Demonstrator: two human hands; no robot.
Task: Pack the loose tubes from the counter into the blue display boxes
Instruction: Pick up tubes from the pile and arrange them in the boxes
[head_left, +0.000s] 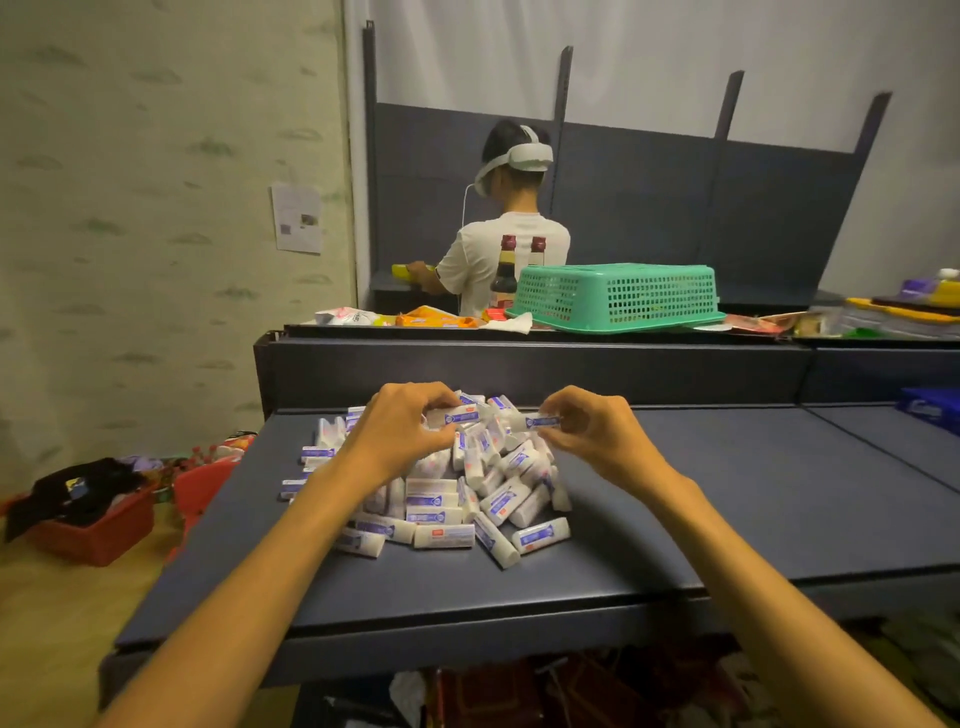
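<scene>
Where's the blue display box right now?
In the head view, a blue display box sits at the far right edge, on the counter, well right of the tube pile.

Both arms outstretched, left hand (402, 428) pinching, right hand (589, 431) pinching

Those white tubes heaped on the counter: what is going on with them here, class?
A person stands over a pile of loose tubes on the dark counter. The left hand pinches one tube and the right hand pinches another tube, both held just above the heap. A blue box sits at the far right edge; nothing seems packed yet.
</scene>
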